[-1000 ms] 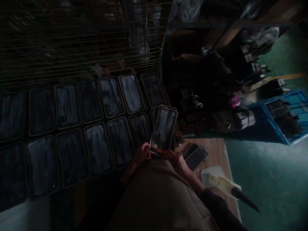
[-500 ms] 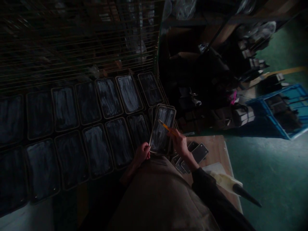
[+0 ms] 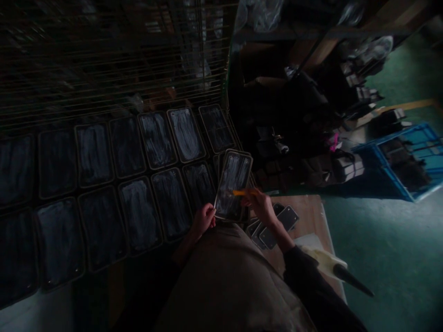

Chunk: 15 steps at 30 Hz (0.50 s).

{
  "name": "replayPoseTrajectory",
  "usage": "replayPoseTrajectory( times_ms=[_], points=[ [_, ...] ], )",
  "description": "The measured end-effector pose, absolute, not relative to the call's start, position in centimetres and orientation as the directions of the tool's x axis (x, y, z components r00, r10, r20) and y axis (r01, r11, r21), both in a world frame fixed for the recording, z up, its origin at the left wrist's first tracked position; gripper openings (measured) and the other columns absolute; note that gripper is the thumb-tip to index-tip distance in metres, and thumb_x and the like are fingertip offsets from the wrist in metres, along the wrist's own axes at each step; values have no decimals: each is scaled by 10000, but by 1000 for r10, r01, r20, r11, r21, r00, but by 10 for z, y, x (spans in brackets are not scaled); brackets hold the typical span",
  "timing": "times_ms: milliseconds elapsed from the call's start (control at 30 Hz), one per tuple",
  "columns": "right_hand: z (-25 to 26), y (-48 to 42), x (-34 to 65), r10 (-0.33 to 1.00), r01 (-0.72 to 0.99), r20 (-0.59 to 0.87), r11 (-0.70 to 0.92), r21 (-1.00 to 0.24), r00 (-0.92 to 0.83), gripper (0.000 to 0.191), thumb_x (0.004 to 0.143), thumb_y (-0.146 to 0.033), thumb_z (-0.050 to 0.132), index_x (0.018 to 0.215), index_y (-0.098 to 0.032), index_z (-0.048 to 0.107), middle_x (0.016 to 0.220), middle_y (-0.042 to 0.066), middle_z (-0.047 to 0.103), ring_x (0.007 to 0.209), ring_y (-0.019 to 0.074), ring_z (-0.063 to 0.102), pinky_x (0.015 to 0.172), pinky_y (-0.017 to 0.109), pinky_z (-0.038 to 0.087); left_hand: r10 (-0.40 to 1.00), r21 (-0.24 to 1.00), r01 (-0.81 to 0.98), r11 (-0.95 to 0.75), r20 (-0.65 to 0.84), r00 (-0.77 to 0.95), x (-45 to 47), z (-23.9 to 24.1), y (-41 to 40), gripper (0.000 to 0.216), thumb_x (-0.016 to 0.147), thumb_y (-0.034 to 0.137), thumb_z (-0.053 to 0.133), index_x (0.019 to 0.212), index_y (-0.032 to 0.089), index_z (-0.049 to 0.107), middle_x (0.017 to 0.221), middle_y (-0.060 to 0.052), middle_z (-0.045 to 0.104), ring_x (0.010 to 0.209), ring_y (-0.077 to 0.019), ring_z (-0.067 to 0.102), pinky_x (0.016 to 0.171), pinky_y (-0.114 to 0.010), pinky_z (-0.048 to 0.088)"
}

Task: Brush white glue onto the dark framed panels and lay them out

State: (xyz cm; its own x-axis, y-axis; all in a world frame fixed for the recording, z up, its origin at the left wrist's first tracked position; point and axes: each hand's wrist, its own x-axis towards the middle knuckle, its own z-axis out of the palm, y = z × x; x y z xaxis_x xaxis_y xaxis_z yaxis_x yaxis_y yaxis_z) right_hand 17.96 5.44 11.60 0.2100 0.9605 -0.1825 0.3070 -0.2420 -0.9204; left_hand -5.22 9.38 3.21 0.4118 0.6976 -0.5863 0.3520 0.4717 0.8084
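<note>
Over the rack, left hand (image 3: 204, 220) is gripping the dark rectangular panel (image 3: 232, 185) at its bottom corner, right hand (image 3: 260, 204) pinching an orange-handled brush (image 3: 242, 192) across it.

panels (image 3: 131, 166) in rows left | wire rack (image 3: 114, 55) behind | crate (image 3: 408, 161) right

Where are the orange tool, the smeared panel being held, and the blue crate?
orange tool (image 3: 242, 192): head view, middle of its handle.
held panel (image 3: 236, 171): head view, upper part of its smeared face.
blue crate (image 3: 427, 138): head view, its inner wall.
</note>
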Motion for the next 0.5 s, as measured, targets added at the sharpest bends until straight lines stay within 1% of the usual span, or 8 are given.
replayPoseTrajectory(
  times_ms=[67,133,200,233,367,500],
  points=[
    [114,63,189,953,401,-82,-199,-894,290,332,974,-380,384,1125,-171,592,806,60,694,706,172,671,646,254,530,681,788,354,504,-614,398,-51,35,94,247,771,432,542,792,198,464,430,84,502,337,-96,500,340,-162,357],
    [110,62,194,959,519,-21,-171,-837,283,314,972,-342,390,1147,-172,587,834,64,697,729,172,669,667,252,519,665,761,365,537,-648,371,-50,39,94,241,772,425,545,795,198,468,440,79,517,351,-100,516,350,-166,377],
    [107,47,193,974,594,-41,-169,-786,223,298,965,-304,402,1167,-171,576,809,53,695,706,170,666,663,249,512,658,747,363,556,-663,357,-50,41,93,227,783,416,536,807,198,478,456,73,537,375,-105,538,369,-172,403],
    [107,35,190,978,606,-67,-175,-776,196,295,962,-292,403,1176,-172,568,793,46,693,693,169,667,656,247,510,658,747,355,561,-664,357,-50,41,92,226,788,416,532,816,197,483,463,69,547,387,-107,548,378,-174,413],
    [118,-13,171,967,549,-179,-251,-798,182,281,968,-311,389,1154,-188,560,747,24,688,653,169,672,614,245,515,648,746,304,592,-665,371,-50,35,89,271,787,449,544,833,188,484,478,52,572,402,-116,570,396,-185,433],
    [128,-34,158,945,391,-271,-323,-862,185,279,974,-353,377,1095,-197,574,733,19,684,642,166,673,614,249,530,645,733,296,612,-680,349,-52,27,87,282,773,453,561,840,193,475,471,60,565,403,-123,579,392,-186,439]
  ],
)
